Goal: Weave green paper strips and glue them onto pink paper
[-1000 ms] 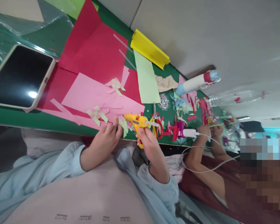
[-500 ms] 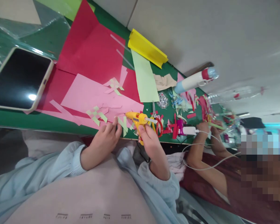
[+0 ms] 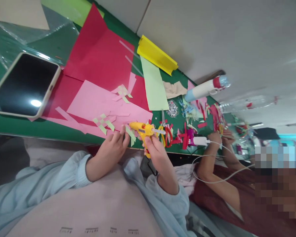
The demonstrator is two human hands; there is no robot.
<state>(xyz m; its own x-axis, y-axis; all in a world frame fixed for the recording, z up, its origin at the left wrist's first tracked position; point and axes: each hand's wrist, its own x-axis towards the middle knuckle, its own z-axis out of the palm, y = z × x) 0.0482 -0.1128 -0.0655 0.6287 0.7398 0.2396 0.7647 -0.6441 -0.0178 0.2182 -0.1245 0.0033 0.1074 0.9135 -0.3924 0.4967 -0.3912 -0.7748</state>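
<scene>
My right hand (image 3: 156, 153) grips a yellow glue gun (image 3: 143, 130) by the handle. Its nozzle points toward crossed light-green paper strips (image 3: 131, 134) at the near edge of the green table (image 3: 27, 126). My left hand (image 3: 112, 146) rests at that edge, fingertips pressing on the strips just beside the nozzle. A small woven patch of green and pink strips (image 3: 103, 123) lies on a pink sheet (image 3: 93, 100) a little farther along.
A dark tablet (image 3: 24, 85) lies beside large red paper (image 3: 103, 59). Beyond are a light-green sheet (image 3: 154, 87), folded yellow paper (image 3: 156, 56), red-handled scissors (image 3: 166, 133), paper scraps and a bottle (image 3: 204, 88). Another person's hands (image 3: 218, 136) work nearby, a white cable (image 3: 212, 179) trailing.
The glue gun's nozzle has edged a little closer to my left fingertips and the green strips. My left hand has stayed put. The other person's hands shifted slightly.
</scene>
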